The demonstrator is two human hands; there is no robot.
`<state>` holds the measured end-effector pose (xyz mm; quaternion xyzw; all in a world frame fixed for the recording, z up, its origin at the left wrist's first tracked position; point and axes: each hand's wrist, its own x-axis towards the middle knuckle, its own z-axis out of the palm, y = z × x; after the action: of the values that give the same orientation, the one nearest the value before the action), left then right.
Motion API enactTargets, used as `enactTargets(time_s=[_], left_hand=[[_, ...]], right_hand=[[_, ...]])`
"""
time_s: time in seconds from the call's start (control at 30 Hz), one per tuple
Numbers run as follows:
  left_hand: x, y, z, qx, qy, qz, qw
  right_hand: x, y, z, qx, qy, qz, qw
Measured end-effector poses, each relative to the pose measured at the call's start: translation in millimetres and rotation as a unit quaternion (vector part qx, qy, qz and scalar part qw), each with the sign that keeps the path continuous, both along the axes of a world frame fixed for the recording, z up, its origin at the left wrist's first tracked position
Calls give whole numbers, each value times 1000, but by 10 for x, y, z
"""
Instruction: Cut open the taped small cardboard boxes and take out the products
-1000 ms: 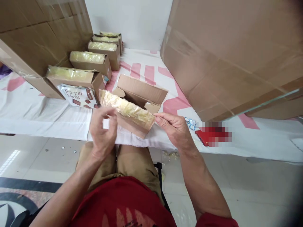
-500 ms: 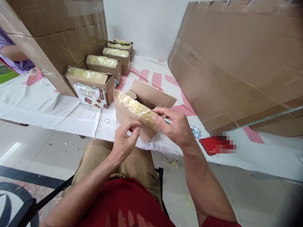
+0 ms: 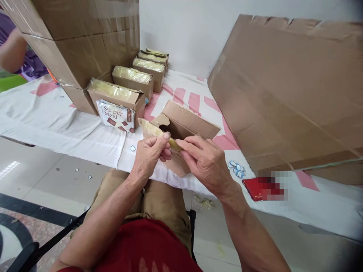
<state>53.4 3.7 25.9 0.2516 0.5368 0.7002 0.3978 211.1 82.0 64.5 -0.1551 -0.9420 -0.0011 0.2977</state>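
Note:
A small cardboard box [image 3: 178, 169] stands at the table's front edge with its top flaps up and its dark inside partly showing. Yellowish, wrinkled packing tape runs along the near flap [image 3: 150, 128]. My left hand [image 3: 151, 153] pinches that flap near its middle, thumb on top. Close beside it, my right hand [image 3: 202, 158] grips the same flap by its right part with thumb and fingertips. Most of the box's right end is hidden behind my right hand. The far flap [image 3: 190, 119] leans outward, untouched.
Several taped boxes [image 3: 119, 96] line up at the left, a "Super Meal" pouch [image 3: 116, 115] leaning on the nearest. Tall cartons [image 3: 82, 49] stand behind them. A large cardboard sheet [image 3: 289, 94], small blue-edged pieces [image 3: 237, 169] and a red item [image 3: 253, 189] are at right. Another person's arm [image 3: 13, 51] shows far left.
My left hand has moved up and right onto the taped flap and now pinches it. My right hand has shifted slightly down, still on the flap. The whole view has shifted a little.

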Motion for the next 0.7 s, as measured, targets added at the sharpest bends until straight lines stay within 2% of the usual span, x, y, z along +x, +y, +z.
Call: enactTargets(time_s=[0.13, 0.3, 0.57, 0.7], left_hand=[[-38, 3, 53, -14, -1, -8, 1000], [-33, -38, 31, 27, -1, -32, 999], [-8, 13, -88, 80, 38, -22, 996], [17, 52, -106, 82, 33, 4, 996]], right_hand=[[-25, -24, -7, 32, 1, -4, 999], [-35, 9, -49, 13, 22, 14, 1000], [-6, 46, -27, -110, 44, 38, 992], [-19, 86, 104, -186, 36, 58, 980]])
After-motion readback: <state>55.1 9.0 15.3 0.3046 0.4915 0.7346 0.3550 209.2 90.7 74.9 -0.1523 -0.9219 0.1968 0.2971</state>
